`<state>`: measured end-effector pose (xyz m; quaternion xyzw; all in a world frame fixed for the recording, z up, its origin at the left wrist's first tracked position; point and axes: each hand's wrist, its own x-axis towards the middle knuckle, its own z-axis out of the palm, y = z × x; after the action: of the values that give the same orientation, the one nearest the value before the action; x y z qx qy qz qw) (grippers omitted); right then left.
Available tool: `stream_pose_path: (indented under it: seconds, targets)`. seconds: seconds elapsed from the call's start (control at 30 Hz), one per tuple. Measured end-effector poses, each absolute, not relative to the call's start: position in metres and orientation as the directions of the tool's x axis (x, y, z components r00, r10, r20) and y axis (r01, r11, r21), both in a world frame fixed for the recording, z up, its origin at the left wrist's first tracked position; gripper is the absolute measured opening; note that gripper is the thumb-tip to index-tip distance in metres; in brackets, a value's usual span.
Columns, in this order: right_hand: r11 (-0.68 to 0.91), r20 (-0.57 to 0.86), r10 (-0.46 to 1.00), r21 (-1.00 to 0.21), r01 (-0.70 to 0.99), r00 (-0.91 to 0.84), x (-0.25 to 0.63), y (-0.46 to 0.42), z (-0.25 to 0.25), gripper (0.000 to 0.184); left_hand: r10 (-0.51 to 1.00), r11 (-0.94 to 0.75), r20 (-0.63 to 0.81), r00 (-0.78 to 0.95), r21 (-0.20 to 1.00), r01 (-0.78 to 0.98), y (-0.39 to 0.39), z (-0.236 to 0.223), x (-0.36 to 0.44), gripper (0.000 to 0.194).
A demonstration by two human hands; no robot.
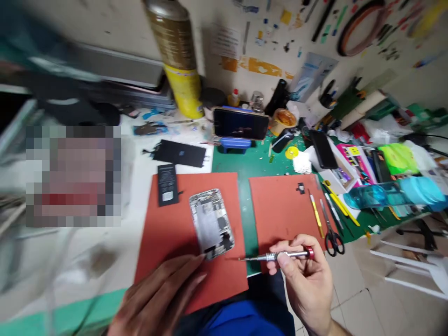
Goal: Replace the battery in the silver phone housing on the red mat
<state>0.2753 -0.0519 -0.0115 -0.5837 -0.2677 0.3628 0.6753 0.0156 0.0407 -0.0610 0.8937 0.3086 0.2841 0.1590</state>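
Opened handset on red mat: light, rigid, best held by the rim

A thin, silver-rimmed opened phone body with bare circuitry (209, 223) is laid, slightly turned, on a flat red-orange mat (224, 277) on the green-topped counter (247, 224). Hands: the left hand (163, 291) is brought with fingers close together to the phone's near left corner; whether that edge is pinched or only steadied cannot be told. The right hand (305, 275) is closed around a slim silver metal screwdriver with a red end cap (276, 256), its tip pointed toward the phone but apart from it.

Handling (judged): low weight and a stiff frame are expected, so sliding under light pressure is likely. The smooth rim may be slippery. The exposed board and connectors are judged fragile; hold should be taken at opposite long edges of the frame, with the interior left untouched. The screwdriver should be easily rolled at its ribbed collar.

Obscured: the near left corner is partly covered by the left fingertips. The screwdriver tip is blurred; whether a screw is carried there cannot be made out. Individual screws and connectors inside the phone are too small to be resolved. Both wrists are cut off or nearly so by the lower edge. At far left, a patch is masked by pixelation.
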Motion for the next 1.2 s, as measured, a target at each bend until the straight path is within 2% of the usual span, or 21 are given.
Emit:
stream_pose_path:
  seconds: [0.03, 0.17, 0.27, 0.37, 0.57, 0.83, 1.03, 1.2]
  targets:
    - [0.035, -0.116, 0.823, -0.967, -0.253, 0.556, 0.268, -0.052, -0.011, 0.02, 0.637, -0.761, 0.402, 0.658, 0.464, 0.453, 0.04, -0.056, 0.018, 0.052]
    - [-0.066, -0.259, 0.848, -0.917, -0.393, 0.463, 0.249, -0.046, -0.015, 0.025, 0.731, -0.598, 0.285, 0.62, 0.704, 0.382, 0.043, -0.04, 0.029, 0.022]
    - [-0.095, -0.28, 0.854, -0.912, -0.399, 0.437, 0.242, -0.042, -0.017, 0.024, 0.748, -0.486, 0.23, 0.623, 0.828, 0.279, 0.046, -0.035, 0.033, 0.017]
    - [-0.092, -0.27, 0.858, -0.917, -0.387, 0.437, 0.238, -0.041, -0.017, 0.024, 0.757, -0.405, 0.21, 0.619, 0.894, 0.192, 0.047, -0.033, 0.033, 0.013]
    - [-0.095, -0.257, 0.84, -0.937, -0.336, 0.477, 0.238, -0.043, -0.021, 0.026, 0.759, -0.384, 0.234, 0.607, 0.915, 0.128, 0.047, -0.036, 0.032, 0.013]
    - [0.066, 0.075, 0.887, -0.997, 0.036, 0.456, 0.244, -0.053, -0.022, 0.024, 0.756, -0.432, 0.233, 0.611, 0.88, 0.199, 0.045, -0.039, 0.034, 0.017]
    - [0.094, 0.13, 0.883, -0.99, 0.1, 0.451, 0.243, -0.055, -0.023, 0.03, 0.762, -0.436, 0.233, 0.605, 0.875, 0.212, 0.045, -0.038, 0.035, 0.013]
    - [0.121, 0.21, 0.88, -0.966, 0.227, 0.426, 0.241, -0.057, -0.019, 0.038, 0.758, -0.458, 0.234, 0.609, 0.855, 0.242, 0.044, -0.038, 0.036, 0.012]
